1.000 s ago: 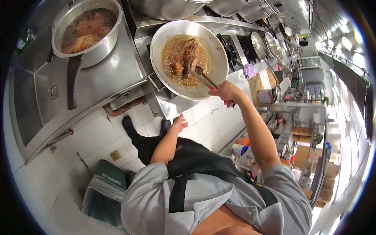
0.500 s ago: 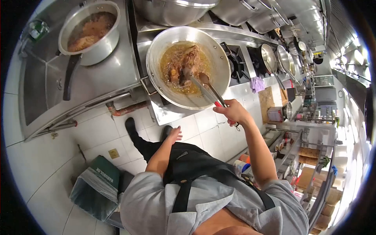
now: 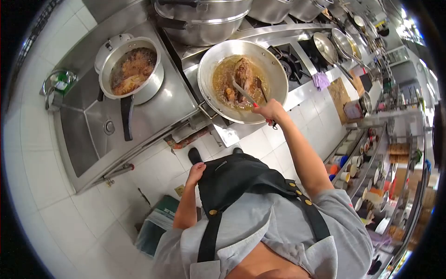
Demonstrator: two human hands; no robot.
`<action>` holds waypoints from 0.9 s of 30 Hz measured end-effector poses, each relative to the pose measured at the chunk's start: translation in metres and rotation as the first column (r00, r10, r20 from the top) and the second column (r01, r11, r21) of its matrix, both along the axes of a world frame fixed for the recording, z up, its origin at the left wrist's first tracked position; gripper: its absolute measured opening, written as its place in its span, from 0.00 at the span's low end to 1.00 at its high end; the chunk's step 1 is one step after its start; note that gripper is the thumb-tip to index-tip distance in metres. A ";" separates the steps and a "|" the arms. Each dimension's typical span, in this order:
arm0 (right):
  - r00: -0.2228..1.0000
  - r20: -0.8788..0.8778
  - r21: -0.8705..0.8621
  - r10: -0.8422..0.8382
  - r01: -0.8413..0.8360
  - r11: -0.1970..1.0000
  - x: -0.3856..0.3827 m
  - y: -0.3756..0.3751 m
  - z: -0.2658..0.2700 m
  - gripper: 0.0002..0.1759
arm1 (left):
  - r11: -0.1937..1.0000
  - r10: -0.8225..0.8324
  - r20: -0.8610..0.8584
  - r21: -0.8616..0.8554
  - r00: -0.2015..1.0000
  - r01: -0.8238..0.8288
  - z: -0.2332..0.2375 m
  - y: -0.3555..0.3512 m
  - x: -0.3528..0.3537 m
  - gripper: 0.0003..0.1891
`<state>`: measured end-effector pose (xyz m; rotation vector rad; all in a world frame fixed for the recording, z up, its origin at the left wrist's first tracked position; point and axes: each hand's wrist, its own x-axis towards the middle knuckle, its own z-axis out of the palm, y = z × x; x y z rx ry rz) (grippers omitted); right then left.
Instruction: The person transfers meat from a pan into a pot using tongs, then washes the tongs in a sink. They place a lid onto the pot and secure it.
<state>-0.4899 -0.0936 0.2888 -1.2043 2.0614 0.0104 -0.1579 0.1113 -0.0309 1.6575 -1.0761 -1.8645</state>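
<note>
My right hand (image 3: pixel 271 111) is wrapped round the handles of metal tongs (image 3: pixel 245 93) with a bit of red at the grip. The tongs reach into a wide metal pan (image 3: pixel 280 95), their arms spread about a large browned piece of meat (image 3: pixel 243 74). Bubbling oil (image 3: pixel 223 69) surrounds the meat, and a smaller browned piece (image 3: pixel 230 94) lies beside it. At my waist my left hand (image 3: pixel 197 172) is closed at the edge of my black apron (image 3: pixel 232 174), fingers curled against the cloth.
A pot (image 3: pixel 155 83) of browned food in dark liquid stands on the steel counter (image 3: pixel 172 104), its black handle pointing toward me. Left of it is a sink (image 3: pixel 83 135). Stacked large pots (image 3: pixel 200 30) stand behind the pan. A bare burner (image 3: pixel 290 65) and a purple cloth (image 3: pixel 320 81) lie right.
My left hand has gone from hanging with fingers spread to the apron's edge. The view has shifted, and the large meat piece now sits more upright in the pan, the tongs still in my right hand.
</note>
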 end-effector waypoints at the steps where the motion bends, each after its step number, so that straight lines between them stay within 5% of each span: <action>1: 1.000 -0.030 -0.015 -0.001 0.000 1.000 0.007 -0.002 -0.004 0.30 | 0.999 0.042 -0.019 -0.008 0.999 -0.042 -0.001 -0.002 0.012 0.22; 8: 0.977 -0.055 -0.032 -0.207 0.205 0.978 0.058 0.003 -0.008 0.29 | 0.993 0.049 -0.190 0.118 0.981 -0.027 -0.041 0.012 0.075 0.13; 15: 0.979 -0.022 -0.050 -0.200 0.199 0.979 0.050 0.049 0.032 0.28 | 0.989 0.066 -0.211 0.145 0.975 -0.036 -0.037 0.023 0.109 0.12; 18: 0.982 -0.097 0.029 -0.163 0.167 0.986 0.048 0.047 0.033 0.22 | 0.987 0.087 -0.370 0.159 0.925 -0.029 -0.045 0.035 0.119 0.13; 22: 0.977 -0.185 0.152 -0.103 0.132 0.979 0.054 0.016 0.027 0.19 | 0.962 0.133 -0.320 0.269 0.938 -0.045 -0.057 0.040 0.127 0.15; 27: 0.984 -0.145 0.181 -0.105 0.131 0.975 0.062 -0.002 0.032 0.17 | 0.925 0.303 -0.500 0.359 0.812 -0.125 -0.069 0.048 0.131 0.16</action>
